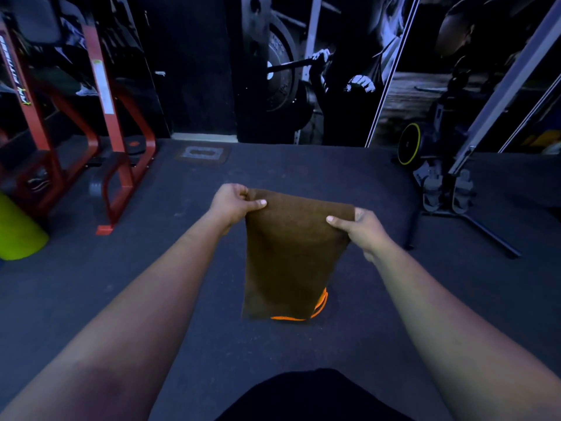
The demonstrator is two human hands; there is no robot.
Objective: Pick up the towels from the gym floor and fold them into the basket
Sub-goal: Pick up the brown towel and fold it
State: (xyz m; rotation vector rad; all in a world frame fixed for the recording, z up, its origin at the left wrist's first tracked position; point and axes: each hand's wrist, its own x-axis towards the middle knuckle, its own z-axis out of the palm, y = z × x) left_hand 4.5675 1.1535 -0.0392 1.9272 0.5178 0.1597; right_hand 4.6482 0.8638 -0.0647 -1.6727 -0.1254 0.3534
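A brown towel (291, 256) hangs flat in front of me, above the dark gym floor (151, 284). My left hand (232, 205) pinches its upper left corner, thumb on the front of the cloth. My right hand (359, 227) pinches the upper right corner the same way. Behind the towel's lower edge an orange rim (303, 314) shows, most of that object hidden by the cloth; I cannot tell whether it is the basket.
A red steel machine frame (112, 147) stands at the left, with a lime green roller (16, 232) by it. At the right are a cable machine stand (467, 192) and a yellow-rimmed weight plate (409, 144). A mural wall closes the back.
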